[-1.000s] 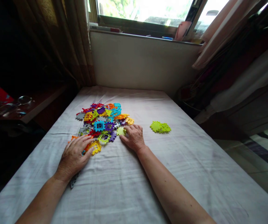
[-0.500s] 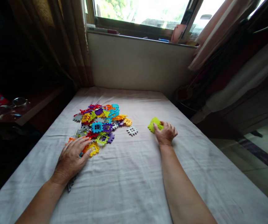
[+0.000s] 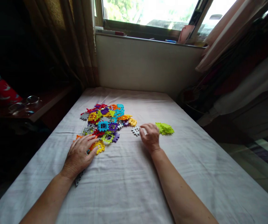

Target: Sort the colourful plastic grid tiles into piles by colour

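My left hand (image 3: 80, 154) lies with outstretched fingers over the near edge of a heap of colourful plastic interlocking tiles (image 3: 104, 111), covering some orange ones. A yellow window tile (image 3: 99, 147) is by its thumb, and a grey tile (image 3: 79, 179) is partly hidden under the wrist. My right hand (image 3: 150, 137) hovers beside a white window tile (image 3: 135, 131), its bent fingers and thumb apart with nothing seen between them. Just right of that hand are lime-green tiles (image 3: 165, 128), overlapping one another. A blue window tile (image 3: 103, 126) is at the heap's middle.
A pale cloth (image 3: 129, 186) covers the surface under the tiles. To the left, a dark side table (image 3: 43, 109) bears glasses (image 3: 32, 100) and a red patterned item (image 3: 2, 90). A wall (image 3: 145, 65) with a window stands behind; curtains and hanging clothes flank it.
My right hand has let go of the lime-green tile and moved left to the white tile. The lime-green tiles now lie on the cloth. My left hand stays on the heap; the view has shifted slightly.
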A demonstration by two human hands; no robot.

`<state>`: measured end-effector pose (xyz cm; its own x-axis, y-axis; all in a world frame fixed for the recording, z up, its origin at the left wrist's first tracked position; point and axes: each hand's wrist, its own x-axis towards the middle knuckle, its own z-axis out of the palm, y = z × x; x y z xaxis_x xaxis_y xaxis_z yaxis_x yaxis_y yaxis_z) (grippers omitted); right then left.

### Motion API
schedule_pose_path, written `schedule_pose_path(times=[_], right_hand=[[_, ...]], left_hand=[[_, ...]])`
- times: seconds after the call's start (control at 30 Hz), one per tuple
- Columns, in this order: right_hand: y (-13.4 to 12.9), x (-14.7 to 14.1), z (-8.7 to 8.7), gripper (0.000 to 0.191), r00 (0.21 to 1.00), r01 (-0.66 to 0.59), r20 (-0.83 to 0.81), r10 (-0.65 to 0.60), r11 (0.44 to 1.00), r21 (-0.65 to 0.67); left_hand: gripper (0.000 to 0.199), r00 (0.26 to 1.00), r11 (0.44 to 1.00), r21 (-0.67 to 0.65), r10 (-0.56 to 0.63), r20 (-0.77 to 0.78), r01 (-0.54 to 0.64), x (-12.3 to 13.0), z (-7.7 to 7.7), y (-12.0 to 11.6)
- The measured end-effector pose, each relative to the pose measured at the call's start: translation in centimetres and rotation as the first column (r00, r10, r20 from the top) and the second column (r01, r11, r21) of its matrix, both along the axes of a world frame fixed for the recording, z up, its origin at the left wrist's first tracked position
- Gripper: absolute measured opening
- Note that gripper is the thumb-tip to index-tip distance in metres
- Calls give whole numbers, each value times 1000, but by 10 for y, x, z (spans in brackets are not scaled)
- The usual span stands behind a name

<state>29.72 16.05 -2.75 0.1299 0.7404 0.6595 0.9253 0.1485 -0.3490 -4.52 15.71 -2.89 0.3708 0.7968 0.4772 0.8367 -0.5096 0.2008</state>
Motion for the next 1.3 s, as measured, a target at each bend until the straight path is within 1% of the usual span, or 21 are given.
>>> schedule_pose_path(times=[0.03, 0.07, 0.1, 0.13, 0.17, 0.23, 0.27, 0.33, 0.43, 0.5, 0.57, 0.7, 0.83, 0.9, 1.03, 1.17, 1.23, 1.3], right_hand=[[-2, -20, 2, 19, 994, -110, 16, 111, 993, -44], [-4, -39, 4, 18, 976, -212, 33, 216, 973, -93], [-6, -57, 5, 18, 954, -288, 48, 296, 948, -138], [-8, -73, 7, 19, 935, -335, 57, 349, 926, -176], [-10, -86, 8, 22, 921, -362, 66, 383, 908, -213], [-11, -105, 9, 30, 910, -370, 83, 405, 888, -274], [-11, -111, 9, 31, 910, -361, 93, 404, 883, -300], [-11, -116, 8, 26, 911, -342, 112, 396, 879, -331], [-13, -112, 7, 20, 899, -363, 133, 418, 879, -307], [-16, -105, 8, 20, 886, -402, 138, 443, 881, -251], [-19, -96, 10, 21, 889, -415, 128, 439, 893, -176], [-23, -75, 12, 26, 928, -367, 51, 369, 929, -49], [-22, -60, 10, 27, 951, -301, -68, 302, 953, 21], [-22, -56, 9, 28, 949, -277, -145, 281, 960, 49], [-19, -53, 5, 30, 904, -260, -339, 262, 964, 50], [-17, -51, -1, 30, 829, -229, -516, 215, 973, 37], [-16, -51, -4, 30, 778, -242, -595, 200, 970, 9], [-16, -53, -6, 31, 725, -295, -658, 203, 955, -31]], left_hand=[[39, 1000, 1000, -5, -4, 1, 4, 0, 1, 0], [39, 1000, 1000, -8, -8, 2, 8, 1, 1, -1], [39, 1000, 1000, -9, -11, 3, 11, 1, 2, -1], [38, 1000, 1000, -9, -12, 3, 12, 2, 3, -1], [38, 1000, 1000, -7, -11, 3, 11, 2, 3, -2], [38, 1000, 1000, -3, -12, 3, 12, 3, 3, -2], [37, 1000, 1000, -3, -11, 4, 11, 3, 3, -2], [37, 1000, 1000, -8, -5, 3, 5, 3, 2, -2], [37, 1000, 1000, -10, 6, 9, -6, 3, 2, -2], [36, 1000, 1000, -3, -8, 25, 8, 3, 3, -2], [34, 998, 999, 3, -53, 45, 53, 4, 5, -2], [32, 988, 990, 15, -140, 71, 140, 6, 7, -3], [32, 985, 987, 25, -159, 73, 158, 8, 6, -3], [33, 984, 986, 18, -165, 66, 164, 7, 5, -3], [36, 984, 985, 4, -173, 47, 173, 5, 4, -2], [36, 987, 987, -11, -160, 6, 160, 5, 5, -4], [36, 991, 991, 12, -132, -34, 132, 8, 9, -8], [38, 993, 993, 66, -96, -75, 101, 13, 14, -13]])
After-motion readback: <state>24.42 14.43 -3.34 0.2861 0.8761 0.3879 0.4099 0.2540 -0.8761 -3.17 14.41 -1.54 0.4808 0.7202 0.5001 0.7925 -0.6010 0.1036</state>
